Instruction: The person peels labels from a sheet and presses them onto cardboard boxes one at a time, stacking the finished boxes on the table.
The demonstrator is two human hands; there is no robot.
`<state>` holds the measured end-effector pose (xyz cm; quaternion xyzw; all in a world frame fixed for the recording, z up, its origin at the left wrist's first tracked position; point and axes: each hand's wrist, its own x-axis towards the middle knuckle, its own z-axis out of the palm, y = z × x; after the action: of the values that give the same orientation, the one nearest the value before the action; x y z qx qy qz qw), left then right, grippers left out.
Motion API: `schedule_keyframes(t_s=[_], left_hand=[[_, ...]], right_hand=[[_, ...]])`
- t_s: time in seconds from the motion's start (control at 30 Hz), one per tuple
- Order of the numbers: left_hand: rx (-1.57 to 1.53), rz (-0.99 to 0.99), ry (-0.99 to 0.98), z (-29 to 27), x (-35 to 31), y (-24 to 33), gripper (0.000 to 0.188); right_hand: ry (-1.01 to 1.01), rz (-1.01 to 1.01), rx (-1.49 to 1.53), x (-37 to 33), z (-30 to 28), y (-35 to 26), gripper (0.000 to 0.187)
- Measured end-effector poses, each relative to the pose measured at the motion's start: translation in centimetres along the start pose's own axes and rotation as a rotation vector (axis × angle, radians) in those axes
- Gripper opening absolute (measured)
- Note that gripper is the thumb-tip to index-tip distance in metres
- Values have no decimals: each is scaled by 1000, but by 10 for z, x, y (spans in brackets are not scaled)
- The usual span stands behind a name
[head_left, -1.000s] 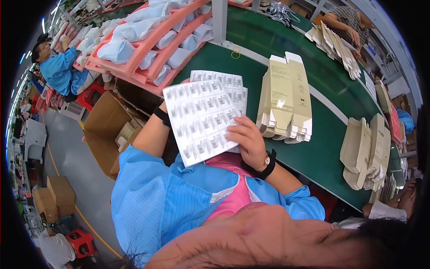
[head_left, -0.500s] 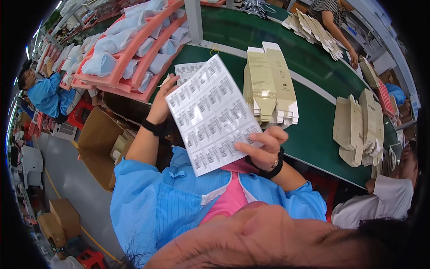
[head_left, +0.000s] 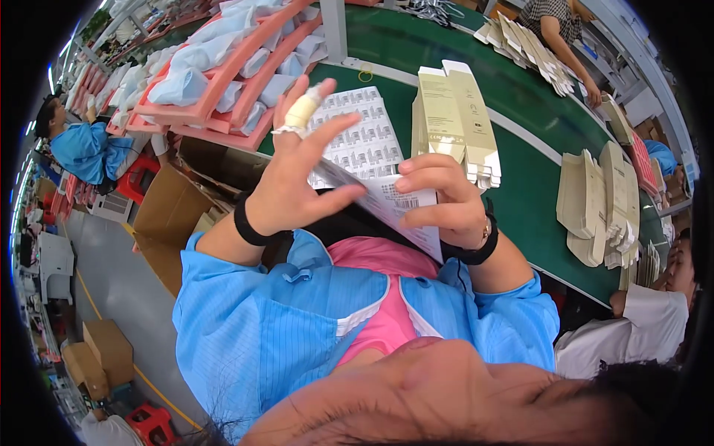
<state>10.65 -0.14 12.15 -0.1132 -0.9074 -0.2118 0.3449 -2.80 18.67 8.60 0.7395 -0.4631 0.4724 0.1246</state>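
From afar I count one left hand (head_left: pixel 301 175), one right hand (head_left: pixel 450 201), at least two printed sheets (head_left: pixel 364 134); two black wristbands (head_left: pixel 249 223), one finger bandage (head_left: pixel 301 111), three pale carton groups (head_left: pixel 446 111), at least three other people (head_left: pixel 82 152).

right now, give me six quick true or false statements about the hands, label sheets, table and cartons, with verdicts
1. The right hand holds a label sheet. True.
2. The left hand is clenched into a fist. False: its fingers are spread.
3. A pale wrap covers part of one left-hand finger. True.
4. The work table is red. False: it is green.
5. The carton stack nearest the right hand is left of the other label sheets. False: it is to their right.
6. Black bands circle both wrists. True.
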Motion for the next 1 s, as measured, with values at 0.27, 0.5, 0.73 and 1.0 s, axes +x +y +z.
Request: schedule_keyframes(t_s=[0.27,0.5,0.73,1.0], left_hand=[[-437,-62,-359,2,-10,15,15],[-353,-157,-300,39,-24,14,12],[-261,-89,-176,53,-15,12,12],[-328,-69,-307,89,-19,13,16]], right_hand=[[228,273,226,1,-17,-26,12],[-12,558,-82,0,-29,-39,22],[41,457,-343,-10,-30,-32,24],[-120,340,-420,-24,-50,-25,23]])
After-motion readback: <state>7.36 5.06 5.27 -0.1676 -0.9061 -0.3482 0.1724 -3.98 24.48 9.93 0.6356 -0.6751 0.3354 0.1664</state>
